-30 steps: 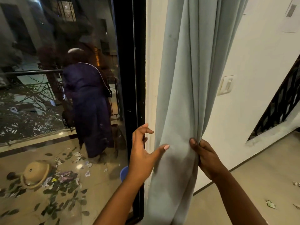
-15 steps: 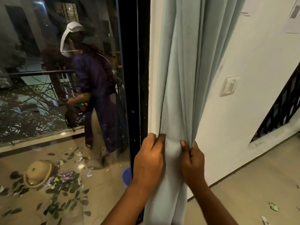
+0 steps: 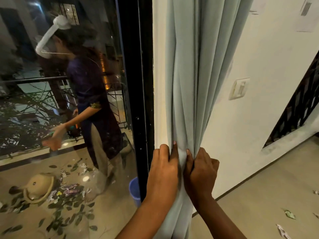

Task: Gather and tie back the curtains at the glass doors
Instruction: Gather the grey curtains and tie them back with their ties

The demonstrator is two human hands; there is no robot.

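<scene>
Both hands clamp the bunched pale curtain (image 3: 188, 83) beside the black door frame (image 3: 136, 83). The left hand (image 3: 164, 171) and right hand (image 3: 201, 171) grip side by side.

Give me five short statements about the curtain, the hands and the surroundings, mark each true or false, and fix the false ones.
1. Both hands grip the curtain. True: the left hand and right hand bunch it between them.
2. A tie-back is already wrapped round the curtain. False: no tie-back is visible.
3. A wall switch sits right of the curtain. True.
4. The curtain covers the glass door. False: it is gathered beside the black door frame.
5. The floor indoors is bare. False: scraps of litter lie on it.
</scene>
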